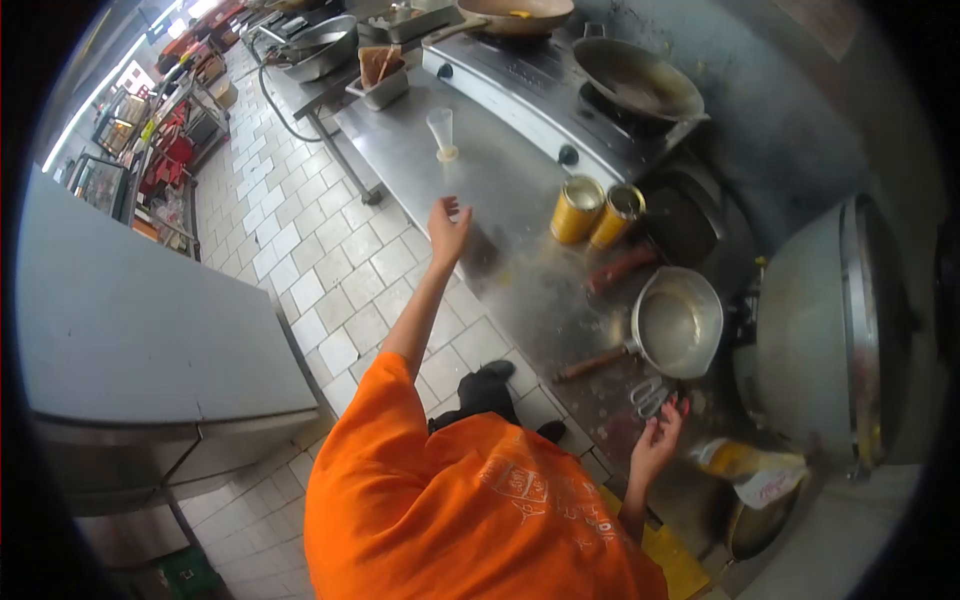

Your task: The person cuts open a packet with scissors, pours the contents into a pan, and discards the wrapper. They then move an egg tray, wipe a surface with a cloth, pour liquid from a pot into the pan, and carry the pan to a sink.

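Note:
My left hand (449,230) is held over the front edge of the steel counter (400,140), its fingers loosely bent and apart with nothing in them. Beyond it, a clear plastic measuring cup (440,128) stands on the counter. Lower right, my right hand (657,437) has its fingers curled at a pair of grey-handled scissors (649,397), and seems to grip them by the end away from the loops. Small red spots show at its fingertips; I cannot make out what they are. Just above the scissors sits a metal saucepan (678,322) with a wooden handle.
Two yellow cans (577,212) stand beside the gas stove (520,100), which bears a wok (640,78) and a frying pan (515,14). A large round metal pot (815,330) is at the right. A yellow-and-white packet (765,474) lies near my right hand. A white cabinet (150,310) stands left.

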A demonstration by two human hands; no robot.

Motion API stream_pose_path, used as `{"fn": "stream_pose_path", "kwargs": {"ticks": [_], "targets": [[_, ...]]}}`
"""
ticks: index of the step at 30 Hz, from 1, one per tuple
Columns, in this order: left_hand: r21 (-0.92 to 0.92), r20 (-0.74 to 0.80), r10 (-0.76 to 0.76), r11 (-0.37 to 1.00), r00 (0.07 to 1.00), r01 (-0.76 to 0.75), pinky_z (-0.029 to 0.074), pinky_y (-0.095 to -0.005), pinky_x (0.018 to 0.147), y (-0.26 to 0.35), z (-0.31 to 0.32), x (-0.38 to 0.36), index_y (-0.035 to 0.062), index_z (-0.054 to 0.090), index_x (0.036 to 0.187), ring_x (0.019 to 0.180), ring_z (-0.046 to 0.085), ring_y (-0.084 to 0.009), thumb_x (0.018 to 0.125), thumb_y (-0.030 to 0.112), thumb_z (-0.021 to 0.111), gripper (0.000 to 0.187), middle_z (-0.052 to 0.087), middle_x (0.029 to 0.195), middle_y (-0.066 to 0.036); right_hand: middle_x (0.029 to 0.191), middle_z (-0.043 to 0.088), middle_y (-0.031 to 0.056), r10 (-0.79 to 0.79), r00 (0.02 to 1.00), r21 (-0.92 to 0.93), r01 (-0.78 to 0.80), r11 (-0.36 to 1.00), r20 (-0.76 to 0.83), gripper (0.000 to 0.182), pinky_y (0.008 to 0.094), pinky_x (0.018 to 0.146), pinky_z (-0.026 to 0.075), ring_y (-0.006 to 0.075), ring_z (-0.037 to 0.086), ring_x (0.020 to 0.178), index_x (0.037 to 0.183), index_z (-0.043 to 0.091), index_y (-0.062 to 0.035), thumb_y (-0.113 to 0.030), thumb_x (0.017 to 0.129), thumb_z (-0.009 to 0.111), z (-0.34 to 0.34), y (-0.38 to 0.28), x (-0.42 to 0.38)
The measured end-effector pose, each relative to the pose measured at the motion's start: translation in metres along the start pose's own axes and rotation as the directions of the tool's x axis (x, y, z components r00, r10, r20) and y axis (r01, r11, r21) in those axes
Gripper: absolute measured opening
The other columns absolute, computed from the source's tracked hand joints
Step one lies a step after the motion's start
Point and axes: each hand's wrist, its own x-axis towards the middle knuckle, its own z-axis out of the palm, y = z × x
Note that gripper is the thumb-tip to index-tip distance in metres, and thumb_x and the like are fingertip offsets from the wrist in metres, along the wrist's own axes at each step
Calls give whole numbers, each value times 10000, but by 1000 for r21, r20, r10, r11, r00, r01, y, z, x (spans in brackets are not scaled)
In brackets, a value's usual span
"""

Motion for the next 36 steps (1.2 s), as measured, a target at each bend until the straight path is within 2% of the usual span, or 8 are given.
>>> {"fn": "stream_pose_path", "kwargs": {"ticks": [10,15,18,19,23,34,35,36], "targets": [[15,-133,134,991,982,-133,387,-373,862,-71,19,172,-42,445,1062,991,488,-294,707,117,611,423,509,1030,-192,1036,557,113,32,940,-94,-68,993,-341,256,246,554,413,173,548,727,1065,488,-9,13,812,457,76,-65,14],[-197,-462,-371,928,805,315,435,-368,786,-145,-2,252,-31,483,1018,834,563,-289,765,191,565,346,578,901,-178,981,548,90,-55,907,-138,-3,990,-417,235,234,546,399,147,517,687,1050,489,3,17,820,442,95,-84,10],[-495,-247,-620,741,744,453,506,-325,618,-171,-35,318,-56,436,1090,762,611,-240,794,248,594,453,590,872,-172,966,547,85,-96,908,-194,16,981,-408,226,233,535,385,142,496,660,1038,497,6,25,820,438,106,-102,10],[-587,-140,-597,692,790,419,531,-309,594,-227,-36,352,-87,412,1105,741,621,-230,821,238,583,464,574,861,-164,966,548,86,-91,919,-216,6,976,-384,225,234,529,378,142,485,646,1033,501,6,29,818,440,110,-106,9],[-811,2,-546,489,837,321,541,-352,699,-207,-60,380,-132,407,1073,768,618,-300,837,135,562,387,564,934,-217,934,540,86,-71,914,-199,-11,980,-400,215,248,531,370,142,465,642,1020,514,1,32,818,446,130,-115,8],[-672,-41,-492,658,869,341,536,-313,637,-216,-68,402,-18,523,879,700,575,-212,761,22,645,173,550,784,-102,747,482,43,-40,951,-320,-64,945,-308,232,266,594,383,144,455,646,1030,543,-42,20,810,502,156,-146,26],[-808,84,-434,497,897,316,521,-294,642,-242,-72,404,1,537,895,700,571,-199,764,43,649,177,560,798,-100,747,482,43,-21,940,-327,-97,940,-340,232,266,594,383,144,455,646,1030,543,-42,20,810,502,158,-150,25],[-784,48,-435,542,899,303,506,-281,643,-231,-77,394,12,547,900,710,572,-191,764,55,653,177,568,811,-97,748,484,43,-54,941,-317,-58,947,-335,240,264,582,385,143,458,638,1034,545,-47,20,807,506,161,-155,28]]}}
